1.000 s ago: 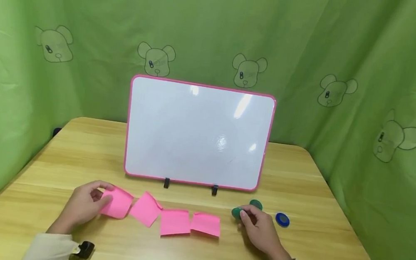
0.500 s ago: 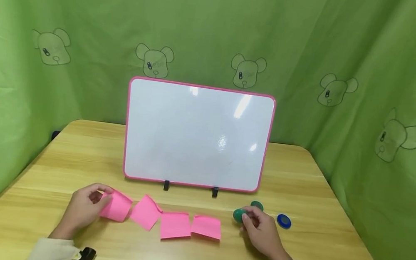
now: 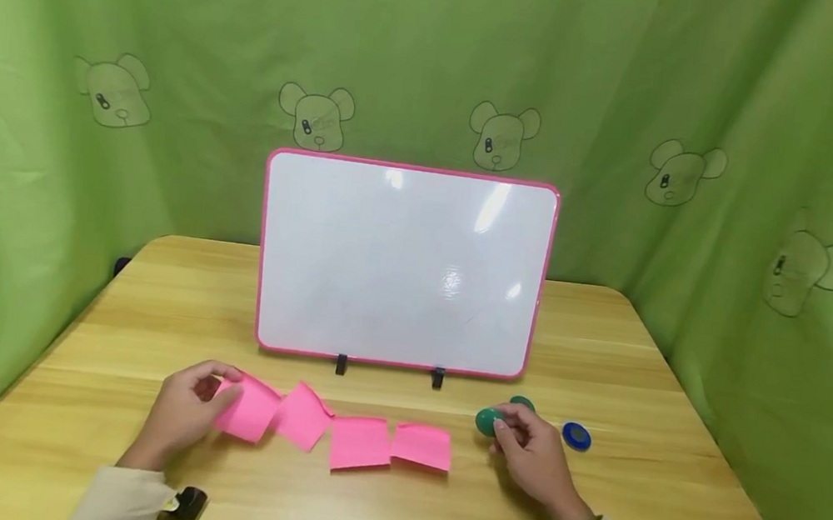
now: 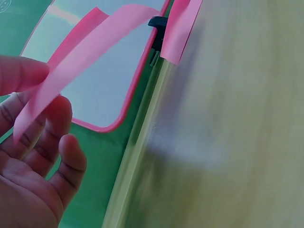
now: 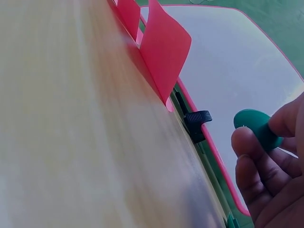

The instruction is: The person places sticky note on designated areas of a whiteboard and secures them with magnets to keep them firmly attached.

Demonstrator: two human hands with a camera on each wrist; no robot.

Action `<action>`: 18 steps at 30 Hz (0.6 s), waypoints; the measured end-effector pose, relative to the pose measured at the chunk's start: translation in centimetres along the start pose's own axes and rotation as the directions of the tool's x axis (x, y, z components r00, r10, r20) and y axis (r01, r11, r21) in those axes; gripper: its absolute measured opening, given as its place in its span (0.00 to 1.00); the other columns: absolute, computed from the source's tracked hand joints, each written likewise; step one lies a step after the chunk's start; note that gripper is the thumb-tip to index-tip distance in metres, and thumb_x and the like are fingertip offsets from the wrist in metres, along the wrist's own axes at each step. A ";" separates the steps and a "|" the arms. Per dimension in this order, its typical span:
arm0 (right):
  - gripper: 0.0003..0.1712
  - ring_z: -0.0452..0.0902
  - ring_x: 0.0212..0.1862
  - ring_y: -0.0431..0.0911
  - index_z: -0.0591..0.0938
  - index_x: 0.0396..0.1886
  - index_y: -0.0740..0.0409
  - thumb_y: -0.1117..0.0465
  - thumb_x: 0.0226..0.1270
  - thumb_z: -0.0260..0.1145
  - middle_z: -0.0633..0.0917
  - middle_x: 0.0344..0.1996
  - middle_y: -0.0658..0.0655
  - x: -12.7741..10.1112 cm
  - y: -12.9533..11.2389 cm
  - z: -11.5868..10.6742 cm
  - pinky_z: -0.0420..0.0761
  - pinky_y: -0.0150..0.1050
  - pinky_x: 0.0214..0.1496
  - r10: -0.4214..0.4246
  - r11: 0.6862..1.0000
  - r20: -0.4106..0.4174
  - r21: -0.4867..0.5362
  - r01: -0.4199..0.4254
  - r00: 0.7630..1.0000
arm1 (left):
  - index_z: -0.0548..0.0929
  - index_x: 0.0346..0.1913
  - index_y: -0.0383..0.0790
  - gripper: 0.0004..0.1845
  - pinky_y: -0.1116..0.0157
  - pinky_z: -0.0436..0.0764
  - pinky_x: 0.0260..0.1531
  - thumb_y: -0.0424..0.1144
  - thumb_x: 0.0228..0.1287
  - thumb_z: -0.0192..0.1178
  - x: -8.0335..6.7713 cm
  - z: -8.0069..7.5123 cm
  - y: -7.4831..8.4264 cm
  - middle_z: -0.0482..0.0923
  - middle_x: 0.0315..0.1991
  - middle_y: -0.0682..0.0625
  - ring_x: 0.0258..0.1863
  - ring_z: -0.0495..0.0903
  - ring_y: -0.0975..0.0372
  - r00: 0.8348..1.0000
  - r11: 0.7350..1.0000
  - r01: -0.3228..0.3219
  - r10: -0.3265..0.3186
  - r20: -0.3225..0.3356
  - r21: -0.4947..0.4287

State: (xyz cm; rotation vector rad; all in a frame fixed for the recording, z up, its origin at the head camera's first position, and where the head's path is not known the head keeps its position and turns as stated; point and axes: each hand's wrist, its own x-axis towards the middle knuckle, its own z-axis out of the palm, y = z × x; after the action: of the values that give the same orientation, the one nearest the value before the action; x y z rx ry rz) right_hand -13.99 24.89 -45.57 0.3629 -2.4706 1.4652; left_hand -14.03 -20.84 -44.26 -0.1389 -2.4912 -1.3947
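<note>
My left hand (image 3: 179,413) pinches a pink sticky note (image 3: 251,411) between thumb and fingers, at the left end of a row. In the left wrist view that sticky note (image 4: 78,57) is bowed and lifted off the table. Three more sticky notes, such as the one at the right end (image 3: 423,446), lie on the table with curled edges. Between thumb and fingertips my right hand (image 3: 533,455) holds a round green magnet (image 3: 488,423), also plain in the right wrist view. A second green magnet (image 3: 522,402) lies just behind that hand, partly hidden by it. To its right is a blue magnet (image 3: 576,436).
A pink-framed whiteboard (image 3: 401,267) stands upright at the middle of the wooden table (image 3: 590,335), held by small black feet (image 3: 439,378). Green curtain (image 3: 422,43) with mouse drawings surrounds the table at the back and sides.
The view has shifted slightly. My right hand, with the green magnet, has moved a little and now covers more of the second green magnet. My left hand keeps its hold on the sticky note.
</note>
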 end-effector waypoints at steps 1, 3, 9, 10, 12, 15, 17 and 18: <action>0.07 0.79 0.23 0.44 0.81 0.43 0.65 0.71 0.68 0.60 0.83 0.25 0.56 0.1 0.0 0.1 0.78 0.33 0.24 0.005 1.000 -0.002 0.008 -0.005 1.000 | 0.84 0.38 0.38 0.06 0.69 0.73 0.28 0.34 0.58 0.68 0.0 -0.1 0.1 0.77 0.29 0.51 0.26 0.71 0.63 1.000 1.000 -0.004 0.004 -0.001 0.001; 0.07 0.79 0.23 0.45 0.81 0.42 0.66 0.72 0.68 0.60 0.82 0.25 0.57 0.3 -0.2 0.2 0.79 0.34 0.25 0.019 0.999 -0.013 0.027 -0.019 1.000 | 0.84 0.38 0.38 0.06 0.70 0.73 0.28 0.34 0.59 0.68 0.1 -0.2 0.2 0.77 0.29 0.50 0.27 0.70 0.63 1.000 1.000 -0.012 0.012 0.001 -0.001; 0.07 0.80 0.24 0.45 0.81 0.43 0.68 0.72 0.68 0.60 0.82 0.27 0.59 0.3 -0.7 0.0 0.80 0.35 0.25 0.099 0.993 -0.016 0.073 -0.098 0.995 | 0.84 0.39 0.37 0.07 0.70 0.74 0.29 0.34 0.59 0.67 0.4 -0.1 0.4 0.79 0.31 0.51 0.28 0.72 0.63 0.999 0.999 -0.044 0.044 0.005 -0.004; 0.07 0.80 0.25 0.45 0.81 0.43 0.68 0.71 0.68 0.60 0.82 0.28 0.59 0.3 -0.8 0.0 0.80 0.35 0.25 0.115 0.991 -0.012 0.075 -0.113 0.993 | 0.84 0.40 0.37 0.07 0.70 0.75 0.29 0.34 0.59 0.67 0.4 -0.1 0.5 0.79 0.31 0.51 0.28 0.73 0.64 0.999 0.999 -0.045 0.045 0.006 -0.010; 0.07 0.80 0.25 0.45 0.81 0.43 0.68 0.72 0.68 0.60 0.82 0.28 0.58 0.3 -0.8 0.0 0.80 0.35 0.24 0.135 0.988 -0.008 0.072 -0.134 0.991 | 0.84 0.40 0.37 0.08 0.69 0.76 0.30 0.34 0.59 0.67 0.4 -0.1 0.8 0.80 0.32 0.50 0.28 0.74 0.64 0.999 0.999 -0.042 0.042 0.008 -0.024; 0.07 0.80 0.25 0.46 0.81 0.42 0.67 0.72 0.68 0.60 0.82 0.27 0.58 0.4 -0.8 -0.1 0.80 0.35 0.25 0.140 0.988 0.002 0.058 -0.140 0.990 | 0.84 0.41 0.36 0.09 0.69 0.78 0.30 0.33 0.58 0.67 0.3 -0.2 1.0 0.80 0.33 0.49 0.29 0.75 0.64 1.000 0.999 -0.029 0.029 0.006 -0.044; 0.07 0.80 0.25 0.45 0.81 0.42 0.67 0.72 0.68 0.59 0.82 0.28 0.58 0.6 -0.8 -0.2 0.80 0.35 0.25 0.129 0.990 0.011 0.048 -0.129 0.992 | 0.84 0.42 0.36 0.09 0.69 0.78 0.30 0.32 0.58 0.68 0.4 -0.2 1.2 0.80 0.33 0.48 0.29 0.76 0.64 1.000 0.998 -0.025 0.026 0.003 -0.052; 0.07 0.80 0.25 0.45 0.81 0.43 0.67 0.71 0.68 0.59 0.82 0.28 0.59 0.7 -0.9 -0.3 0.80 0.35 0.25 0.122 0.991 0.015 0.044 -0.123 0.992 | 0.84 0.42 0.36 0.09 0.69 0.79 0.30 0.32 0.58 0.68 0.4 -0.3 1.3 0.81 0.33 0.48 0.29 0.76 0.63 1.000 0.998 -0.024 0.024 0.002 -0.054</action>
State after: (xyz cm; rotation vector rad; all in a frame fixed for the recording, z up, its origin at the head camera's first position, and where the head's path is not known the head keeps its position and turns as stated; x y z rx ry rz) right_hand -14.30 24.64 -44.49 0.2328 -2.5136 1.5732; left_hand -14.10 -20.41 -42.97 -0.1811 -2.4467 -1.4534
